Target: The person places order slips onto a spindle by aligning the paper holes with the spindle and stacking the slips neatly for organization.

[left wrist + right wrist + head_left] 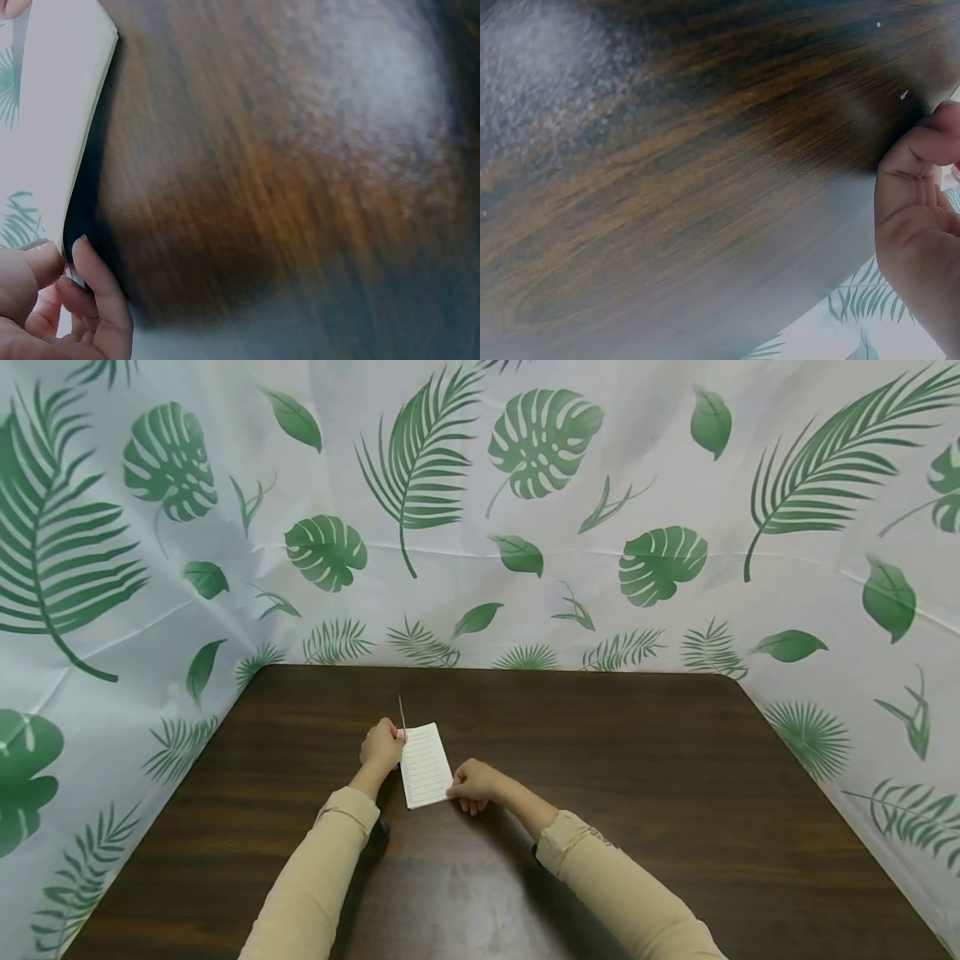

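Observation:
A small white notepad (426,767) with ruled lines is held between both hands over the dark table, its lined page facing up. At its upper left my left hand (383,744) pinches the edge, and a thin sheet or cover (402,714) stands up edge-on there. The left wrist view shows thumb and fingertips of the left hand (75,300) gripping the pad's edge, with the pad's pale side (64,112) stretching up from them. My right hand (476,783) pinches the lower right corner; in the right wrist view the right hand (915,195) has its fingers curled at the frame's edge.
The brown wood-grain table (637,777) extends around the hands, with a glossy reflection near the front. A white curtain with green leaf prints (480,527) hangs behind the table and along both sides.

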### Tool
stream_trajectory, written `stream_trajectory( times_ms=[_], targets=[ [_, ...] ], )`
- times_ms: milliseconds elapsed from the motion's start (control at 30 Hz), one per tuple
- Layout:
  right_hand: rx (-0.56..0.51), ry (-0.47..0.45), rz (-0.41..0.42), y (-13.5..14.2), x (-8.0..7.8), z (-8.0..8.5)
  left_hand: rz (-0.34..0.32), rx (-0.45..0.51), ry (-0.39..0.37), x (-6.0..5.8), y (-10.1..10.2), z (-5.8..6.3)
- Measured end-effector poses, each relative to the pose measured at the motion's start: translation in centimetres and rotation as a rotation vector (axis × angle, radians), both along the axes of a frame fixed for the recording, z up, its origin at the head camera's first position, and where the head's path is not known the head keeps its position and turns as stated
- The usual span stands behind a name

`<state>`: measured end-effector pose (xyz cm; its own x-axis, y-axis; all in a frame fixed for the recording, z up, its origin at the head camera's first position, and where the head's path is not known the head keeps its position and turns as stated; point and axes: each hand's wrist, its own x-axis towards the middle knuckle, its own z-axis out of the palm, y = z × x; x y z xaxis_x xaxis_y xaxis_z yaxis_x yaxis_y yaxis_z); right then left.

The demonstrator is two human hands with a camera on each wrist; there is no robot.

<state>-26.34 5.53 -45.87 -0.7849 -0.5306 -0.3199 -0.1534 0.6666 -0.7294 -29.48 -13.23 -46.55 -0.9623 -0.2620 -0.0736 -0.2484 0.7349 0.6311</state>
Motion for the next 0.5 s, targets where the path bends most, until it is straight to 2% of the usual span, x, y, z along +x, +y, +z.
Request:
stream_trajectory(
  times_ms=[133,267,500],
  targets=[
    [-0.042,-0.027,-0.032,0.0,0.0,-0.1,-0.002,0.076,-0.038,-0.2,-0.3,-0.2],
    [-0.086,-0.056,-0.079,0.0,0.1,-0.3,0.01,0.119,-0.044,-0.2,-0.7,-0.6],
    [-0.211,-0.138,-0.227,-0.3,0.6,-0.2,0.058,0.108,-0.001,0.3,-1.1,-0.9]
  ],
)
